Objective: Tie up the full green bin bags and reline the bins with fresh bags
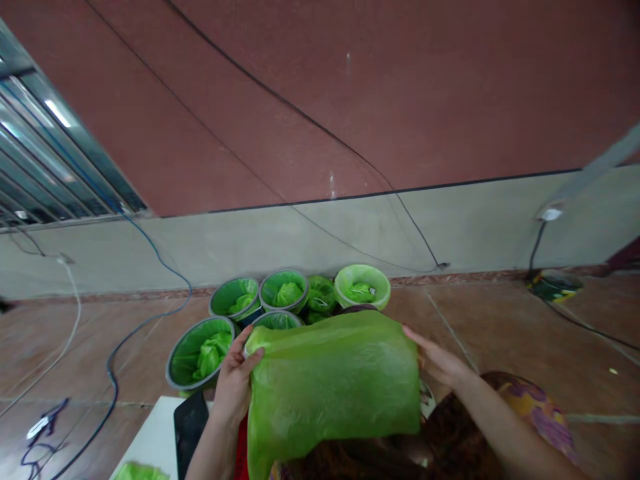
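A thin, translucent green plastic bag (335,380) is spread out between my two hands above my lap. My left hand (239,370) pinches its upper left corner, thumb in front and fingers behind. At the opposite edge, my right hand (436,360) grips the bag near its upper right corner, with some fingertips hidden behind the plastic. Just beyond the bag is a group of several round bins lined with green plastic. The nearest bin (171,367) stands left of my left hand, and a pale green bin (387,287) is farthest right.
Beside my left forearm, a dark flat object (191,427) rests on a white surface (150,433) with more green plastic (140,472). A blue cable (113,373) crosses the tiled floor. A dark container (555,285) stands by the wall (480,227) at right.
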`<state>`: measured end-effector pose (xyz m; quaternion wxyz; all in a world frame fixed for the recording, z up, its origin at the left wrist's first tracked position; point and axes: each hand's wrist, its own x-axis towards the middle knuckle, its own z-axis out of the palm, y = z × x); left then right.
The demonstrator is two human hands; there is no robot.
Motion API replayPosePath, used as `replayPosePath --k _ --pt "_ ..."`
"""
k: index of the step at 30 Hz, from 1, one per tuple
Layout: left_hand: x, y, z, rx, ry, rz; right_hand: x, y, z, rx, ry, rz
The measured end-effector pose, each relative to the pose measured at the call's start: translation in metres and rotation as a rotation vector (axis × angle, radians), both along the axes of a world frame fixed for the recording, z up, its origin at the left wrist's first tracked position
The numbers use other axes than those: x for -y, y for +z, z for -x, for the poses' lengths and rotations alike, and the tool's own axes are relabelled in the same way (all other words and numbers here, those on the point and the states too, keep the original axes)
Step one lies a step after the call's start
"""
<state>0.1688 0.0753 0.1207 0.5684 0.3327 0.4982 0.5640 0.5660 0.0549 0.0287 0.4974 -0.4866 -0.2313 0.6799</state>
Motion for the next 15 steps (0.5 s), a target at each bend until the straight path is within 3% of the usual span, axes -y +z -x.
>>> replayPosePath --k 3,5,10,15 --pt "-0.001 0.005 0.000 -0.022 0.015 0.000 0.002 0.004 -0.002 0.075 -0.166 -0.058" --pt "-0.004 0.006 0.003 -0.023 0.032 0.003 0.001 0.012 -0.010 0.094 -0.173 -0.098" --pt "-0.011 0.010 0.011 -0.034 0.035 -0.007 -0.001 0.041 -0.026 0.167 -0.087 -0.202" --pt "-0.015 0.023 0.020 -0.337 -0.159 -0.127 -0.003 0.052 -0.034 0.489 0.093 -0.326"
